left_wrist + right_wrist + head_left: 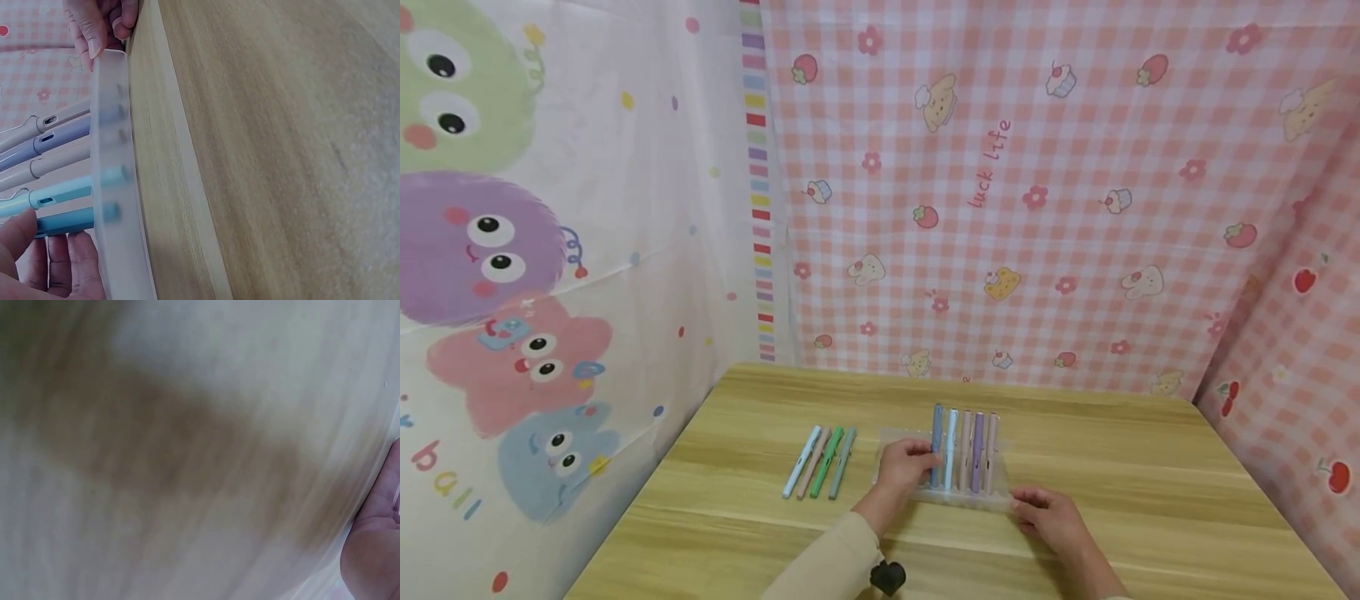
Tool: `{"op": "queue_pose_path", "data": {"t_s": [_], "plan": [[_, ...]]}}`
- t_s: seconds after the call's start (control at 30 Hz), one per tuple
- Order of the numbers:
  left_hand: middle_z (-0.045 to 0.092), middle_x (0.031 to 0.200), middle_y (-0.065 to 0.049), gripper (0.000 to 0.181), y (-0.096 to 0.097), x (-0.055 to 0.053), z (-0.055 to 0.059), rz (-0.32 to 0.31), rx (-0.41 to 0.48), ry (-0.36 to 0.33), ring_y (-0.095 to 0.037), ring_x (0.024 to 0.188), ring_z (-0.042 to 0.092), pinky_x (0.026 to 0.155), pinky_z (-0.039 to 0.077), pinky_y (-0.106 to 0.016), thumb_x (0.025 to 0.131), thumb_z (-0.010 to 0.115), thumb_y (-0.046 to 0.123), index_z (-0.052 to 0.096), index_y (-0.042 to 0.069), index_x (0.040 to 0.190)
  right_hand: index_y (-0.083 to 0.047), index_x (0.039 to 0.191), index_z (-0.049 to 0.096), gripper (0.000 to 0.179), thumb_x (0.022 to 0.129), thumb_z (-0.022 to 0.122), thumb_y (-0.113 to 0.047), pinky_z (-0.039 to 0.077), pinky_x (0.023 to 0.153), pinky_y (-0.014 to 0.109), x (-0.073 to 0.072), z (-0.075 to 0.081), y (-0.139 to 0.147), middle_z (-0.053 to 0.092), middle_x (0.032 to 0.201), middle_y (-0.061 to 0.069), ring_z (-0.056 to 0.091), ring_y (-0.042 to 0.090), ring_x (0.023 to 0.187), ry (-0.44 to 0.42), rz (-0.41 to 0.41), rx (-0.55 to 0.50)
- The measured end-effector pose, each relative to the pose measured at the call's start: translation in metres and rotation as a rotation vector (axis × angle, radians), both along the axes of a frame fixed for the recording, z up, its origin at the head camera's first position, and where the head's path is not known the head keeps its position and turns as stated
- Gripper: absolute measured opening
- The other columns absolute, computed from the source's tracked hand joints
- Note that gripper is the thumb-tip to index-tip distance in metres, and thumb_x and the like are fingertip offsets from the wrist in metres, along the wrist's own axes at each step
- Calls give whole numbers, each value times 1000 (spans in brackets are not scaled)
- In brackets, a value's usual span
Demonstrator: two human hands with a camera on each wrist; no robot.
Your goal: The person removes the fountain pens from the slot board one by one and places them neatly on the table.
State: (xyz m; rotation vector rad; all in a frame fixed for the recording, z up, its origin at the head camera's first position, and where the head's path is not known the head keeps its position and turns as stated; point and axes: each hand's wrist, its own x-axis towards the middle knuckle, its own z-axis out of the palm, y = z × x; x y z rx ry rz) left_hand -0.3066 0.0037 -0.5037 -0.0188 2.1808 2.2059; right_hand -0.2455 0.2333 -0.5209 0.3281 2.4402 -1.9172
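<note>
A clear plastic pen case [962, 500] lies on the table with several pens side by side in it. My left hand [906, 467] pinches the dark blue pen [937, 429] at the case's left end; in the left wrist view its thumb and fingers are around the barrel, and the pen's tip sits behind the frosted case edge [112, 75]. Beside it lie a light blue pen [951, 442], a purple pen [977, 450] and two pale pinkish pens. My right hand [1051, 518] holds the case's right front corner between thumb and fingers.
Left of the case, a light blue pen [802, 462], a greyish-brown pen [815, 463], a green pen [827, 462] and a grey-green pen [842, 463] lie on the wooden table [715, 500]. Patterned curtains [1037, 250] hang behind and along the sides.
</note>
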Motion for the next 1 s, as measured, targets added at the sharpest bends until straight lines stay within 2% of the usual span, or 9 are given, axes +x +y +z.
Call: {"op": "queue_pose_path", "data": {"t_s": [0.17, 0.33, 0.67, 0.87, 1.0], "plan": [[66, 86, -7, 17, -1, 1, 3, 1, 19, 14, -14, 76, 60, 70, 56, -34, 83, 75, -2, 69, -8, 97, 15, 113, 62, 24, 93, 64, 3, 56, 71, 31, -1, -1, 0, 69, 98, 14, 62, 15, 80, 4, 7, 12], [67, 88, -6, 15, -2, -1, 6, 23, -15, 45, -14, 78, 61, 72, 56, -31, 84, 76, 1, 70, -4, 97, 15, 113, 63, 24, 93, 64, 2, 56, 71, 31, -2, -3, 1, 69, 98, 13, 62, 15, 80, 0, 5, 6], [68, 93, -10, 16, -13, -2, 24, -2, 31, 68, -17, 85, 64, 79, 57, -34, 88, 73, 3, 69, -5, 101, 15, 113, 64, 24, 92, 64, 3, 55, 70, 28, -1, -4, 0, 69, 97, 13, 61, 14, 80, 22, 6, 11], [67, 93, -8, 17, -23, -3, 31, 2, 7, 51, -16, 83, 64, 77, 57, -33, 89, 74, 7, 69, -3, 102, 15, 113, 64, 24, 92, 65, 3, 55, 71, 30, -1, -3, 0, 70, 98, 12, 62, 14, 81, 0, -3, -6], [66, 91, -8, 19, -32, -1, 35, -7, -4, 68, -15, 80, 61, 71, 55, -30, 89, 73, 8, 69, -3, 103, 14, 113, 64, 24, 92, 65, 2, 55, 71, 30, 0, -3, 0, 70, 97, 12, 62, 14, 81, 1, 3, 1]]}}
